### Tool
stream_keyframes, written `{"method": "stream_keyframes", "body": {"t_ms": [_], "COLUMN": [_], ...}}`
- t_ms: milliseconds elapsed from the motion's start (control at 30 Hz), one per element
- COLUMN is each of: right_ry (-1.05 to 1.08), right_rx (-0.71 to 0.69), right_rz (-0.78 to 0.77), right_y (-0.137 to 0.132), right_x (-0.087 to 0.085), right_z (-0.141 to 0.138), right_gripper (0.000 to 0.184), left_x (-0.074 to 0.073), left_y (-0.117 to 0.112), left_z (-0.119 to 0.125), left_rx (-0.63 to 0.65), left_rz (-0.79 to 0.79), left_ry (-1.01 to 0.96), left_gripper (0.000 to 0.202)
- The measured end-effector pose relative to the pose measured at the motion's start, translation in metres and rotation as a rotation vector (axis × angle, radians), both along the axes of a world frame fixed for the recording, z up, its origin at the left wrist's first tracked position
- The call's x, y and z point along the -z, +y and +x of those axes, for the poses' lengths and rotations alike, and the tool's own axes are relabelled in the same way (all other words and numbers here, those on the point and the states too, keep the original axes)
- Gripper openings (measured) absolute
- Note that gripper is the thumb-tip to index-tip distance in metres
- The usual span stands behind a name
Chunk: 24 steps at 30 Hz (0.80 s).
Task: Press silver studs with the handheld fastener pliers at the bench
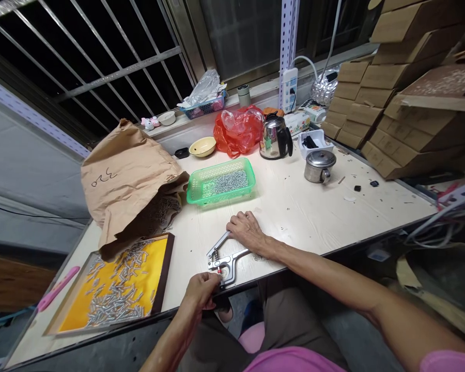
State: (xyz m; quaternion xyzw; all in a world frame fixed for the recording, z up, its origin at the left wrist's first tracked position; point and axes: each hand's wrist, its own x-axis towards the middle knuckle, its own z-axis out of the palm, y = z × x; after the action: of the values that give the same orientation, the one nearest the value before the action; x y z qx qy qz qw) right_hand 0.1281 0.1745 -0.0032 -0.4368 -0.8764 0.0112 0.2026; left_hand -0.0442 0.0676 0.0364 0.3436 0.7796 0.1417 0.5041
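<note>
Silver hand press pliers [229,262], with a spring and a red-tipped pin at the jaw, sit at the table's front edge. My right hand [247,232] is closed around the end of their raised upper lever. At the jaw, my left hand [202,290] has thumb and finger pinched together; whatever is between them is too small to make out. To the left, a shallow tray [166,274] with a yellow lining holds many small silver metal pins [116,305]. More small metal pieces [232,182] lie in a green plastic basket [201,194] behind the pliers.
A large brown paper bag [127,170] leans open over the tray. Further back are a yellow bowl [202,147], a red plastic bag [236,132], a kettle [273,139] and a lidded metal cup [320,166]. Cardboard boxes [387,82] are stacked at right. A pink-handled tool [58,289] lies far left.
</note>
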Motion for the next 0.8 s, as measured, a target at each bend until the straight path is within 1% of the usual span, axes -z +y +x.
{"method": "stream_keyframes", "body": {"t_ms": [200,300,367,400,500,533,567,600,667,800], "right_ry": [-0.010,-0.007,0.011,0.023,0.044,0.040,0.032,0.020,-0.021,-0.103], "right_rx": [-0.018,-0.031,-0.072,-0.105,-0.230,-0.265,-0.292,-0.311,-0.334,-0.337], "right_rz": [-0.037,-0.080,-0.124,-0.147,-0.209,-0.225,-0.237,-0.243,-0.239,-0.204], "right_y": [0.002,0.002,0.000,-0.001,-0.006,-0.008,-0.009,-0.009,-0.009,-0.012], "right_x": [-0.002,-0.005,-0.008,-0.010,-0.016,-0.017,-0.019,-0.020,-0.023,-0.029], "right_z": [0.001,0.003,0.008,0.011,0.024,0.027,0.031,0.033,0.034,0.031], "right_gripper": [0.014,0.012,0.016,0.024,0.065,0.075,0.083,0.086,0.083,0.064], "left_x": [0.000,0.002,0.004,0.004,0.005,0.004,0.004,0.003,0.003,0.004], "left_y": [0.002,0.001,0.001,0.000,-0.001,-0.001,-0.001,-0.001,-0.001,-0.003], "left_z": [-0.001,-0.004,-0.005,-0.005,-0.005,-0.005,-0.005,-0.004,-0.004,-0.006], "left_rx": [0.025,0.037,0.037,0.038,0.039,0.038,0.034,0.030,0.019,0.014], "left_rz": [-0.018,-0.017,-0.015,-0.014,-0.008,-0.009,-0.009,-0.009,-0.009,0.007], "left_ry": [-0.034,-0.016,-0.006,-0.005,-0.006,-0.003,0.000,0.005,0.018,-0.007], "left_gripper": [0.030,0.036,0.039,0.039,0.040,0.040,0.040,0.040,0.040,0.047]}}
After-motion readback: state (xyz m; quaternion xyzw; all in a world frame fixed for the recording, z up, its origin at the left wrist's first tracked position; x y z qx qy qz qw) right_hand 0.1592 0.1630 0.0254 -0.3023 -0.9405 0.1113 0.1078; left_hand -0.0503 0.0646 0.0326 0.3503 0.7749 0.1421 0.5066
